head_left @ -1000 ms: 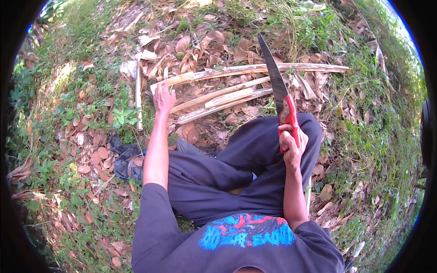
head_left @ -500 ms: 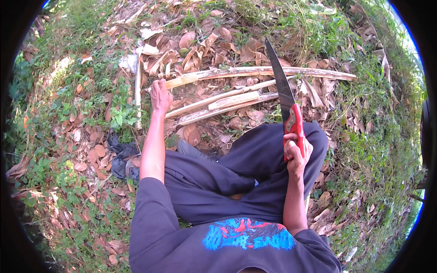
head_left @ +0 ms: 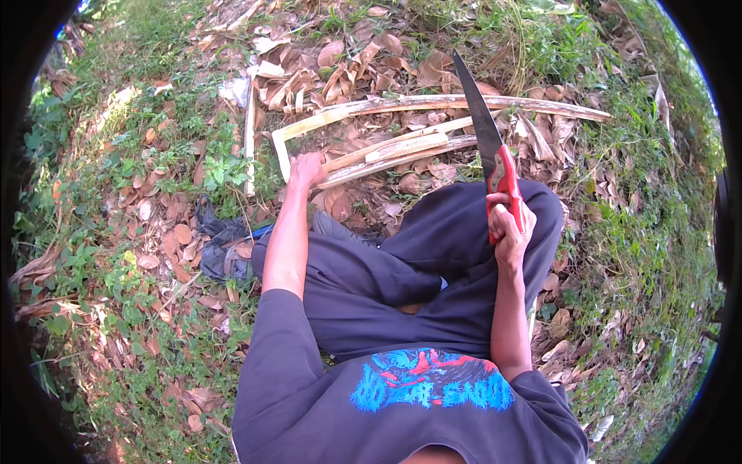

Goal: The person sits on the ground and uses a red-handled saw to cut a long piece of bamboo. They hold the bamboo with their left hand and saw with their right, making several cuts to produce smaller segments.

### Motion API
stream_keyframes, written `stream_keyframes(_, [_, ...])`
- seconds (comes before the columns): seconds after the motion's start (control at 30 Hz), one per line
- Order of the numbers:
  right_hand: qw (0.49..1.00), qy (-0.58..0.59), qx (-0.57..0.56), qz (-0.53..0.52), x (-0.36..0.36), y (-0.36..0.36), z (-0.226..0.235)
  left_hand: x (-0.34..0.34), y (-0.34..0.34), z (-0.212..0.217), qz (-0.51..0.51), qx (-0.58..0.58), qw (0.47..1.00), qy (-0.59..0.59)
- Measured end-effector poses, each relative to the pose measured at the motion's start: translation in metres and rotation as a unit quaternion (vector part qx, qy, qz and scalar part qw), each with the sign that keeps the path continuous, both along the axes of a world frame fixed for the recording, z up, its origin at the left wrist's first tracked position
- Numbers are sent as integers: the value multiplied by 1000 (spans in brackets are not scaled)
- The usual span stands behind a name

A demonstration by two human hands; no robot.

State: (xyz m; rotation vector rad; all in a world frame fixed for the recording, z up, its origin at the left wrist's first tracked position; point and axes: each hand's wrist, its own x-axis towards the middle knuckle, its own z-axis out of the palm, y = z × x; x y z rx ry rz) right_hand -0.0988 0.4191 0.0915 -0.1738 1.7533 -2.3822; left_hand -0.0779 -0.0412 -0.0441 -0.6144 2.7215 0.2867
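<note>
Person sitting on leaf-covered ground, left hand (head_left: 307, 170) on the near end of pale split stalks (head_left: 402, 147), right hand (head_left: 506, 228) gripping red-handled saw (head_left: 488, 143), blade pointing far.

No packages, labels, signs or screens are seen in this outdoor view of leaf-strewn ground. The nearest thing to packaging is a crumpled dark plastic bag (head_left: 220, 243), lying on the dry leaves at about nine o'clock from the picture's centre, with a thin blue strip beside it. No markings can be made out on it.
</note>
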Motion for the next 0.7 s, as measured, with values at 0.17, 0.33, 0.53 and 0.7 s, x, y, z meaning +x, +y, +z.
stream_keyframes(0.17, [1000, 6, -5, -4, 7, 2, 4, 20, -7, 19, -43, 101, 994, 11])
stream_keyframes(0.33, [999, 33, -29, -3, 8, 1, -3, 41, 18, 20, -158, -57, 924, 345])
stream_keyframes(0.53, [997, 62, -36, -30, 16, 5, -7, 34, 73, 40, -87, -201, 866, 449])
stream_keyframes(0.7, [996, 66, -38, -50, 15, 1, -7, 48, 94, 29, -75, -163, 933, 311])
